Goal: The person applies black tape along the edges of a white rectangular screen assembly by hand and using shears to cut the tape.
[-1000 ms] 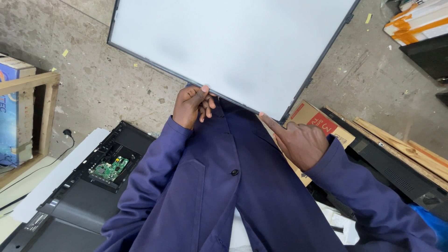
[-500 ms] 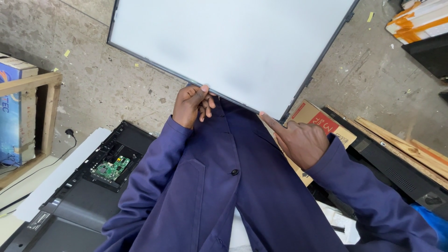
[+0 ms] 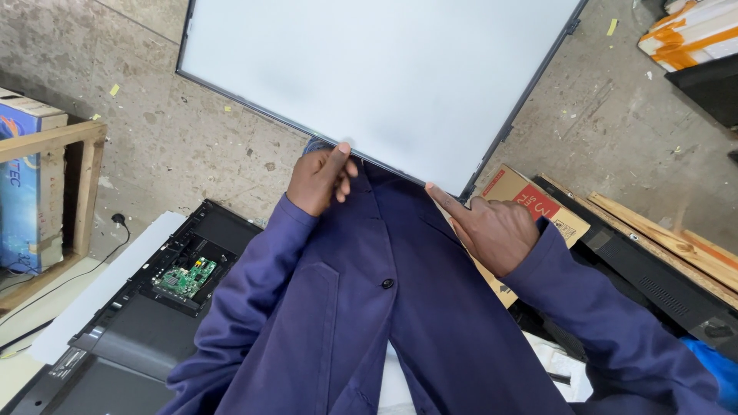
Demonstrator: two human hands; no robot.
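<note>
We held a large white panel [image 3: 384,77] with a thin dark frame flat in front of us, above the concrete floor [image 3: 177,131]. Its near edge ran slantwise from upper left to lower right, just ahead of our chest.

Our left hand [image 3: 319,180] was curled at that edge near its middle, thumb up against the rim and fingers folded beneath. It seemed to be gripping the edge, though the fingers were partly hidden and we could not be sure how firmly. Our right hand [image 3: 492,230] sat close to the panel's near right corner, the forefinger stretched out and touching the underside of the edge, the other fingers bent in; it pressed rather than clasped. Both arms were in dark blue sleeves, and the blue jacket [image 3: 369,307] with one dark button filled the lower middle of the view.

Below our left arm a black back cover [image 3: 123,330] lay on the floor, opened up, with a green circuit board [image 3: 183,278] showing inside it and a white strip [image 3: 100,296] alongside. A wooden frame [image 3: 77,192] stood at the far left with a blue box [image 3: 27,192] behind it. Under our right wrist lay a cardboard box [image 3: 530,204] with a red patch, and beyond it wooden slats [image 3: 669,242] on a black unit [image 3: 653,288]. An orange-and-white carton [image 3: 692,31] lay at the top right corner.
</note>
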